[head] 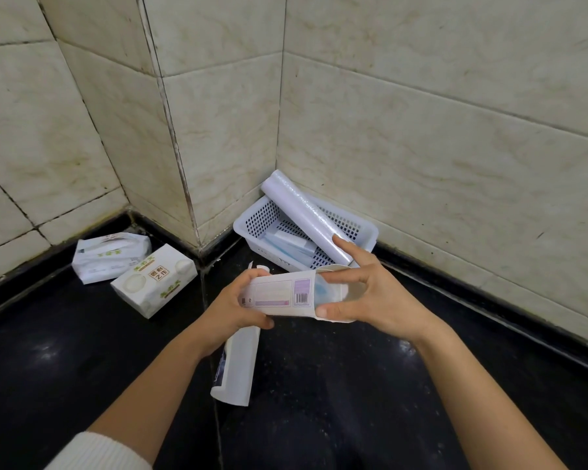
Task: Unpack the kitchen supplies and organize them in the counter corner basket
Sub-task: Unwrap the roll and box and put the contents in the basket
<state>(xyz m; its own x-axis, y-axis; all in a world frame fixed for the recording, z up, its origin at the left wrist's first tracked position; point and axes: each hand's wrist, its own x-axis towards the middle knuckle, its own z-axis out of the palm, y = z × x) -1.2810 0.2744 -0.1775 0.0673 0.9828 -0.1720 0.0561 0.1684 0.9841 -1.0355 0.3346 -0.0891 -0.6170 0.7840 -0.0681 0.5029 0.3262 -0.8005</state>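
Observation:
A long white carton (279, 295) with a barcode label is held level above the black counter. My left hand (233, 301) grips its closed end. My right hand (364, 293) holds the open end, thumb and fingers at the flaps, where a pale blue item (323, 288) shows inside. Behind it, the white perforated basket (248, 225) sits in the tiled corner. A white roll (306, 215) leans out of the basket, and flat blue-and-white packs (289, 245) lie on its floor.
An empty white carton (236, 364) lies on the counter under my left wrist. Two tissue packs (155, 278) rest at the left by the wall. The black counter (336, 385) meets tiled walls on three sides.

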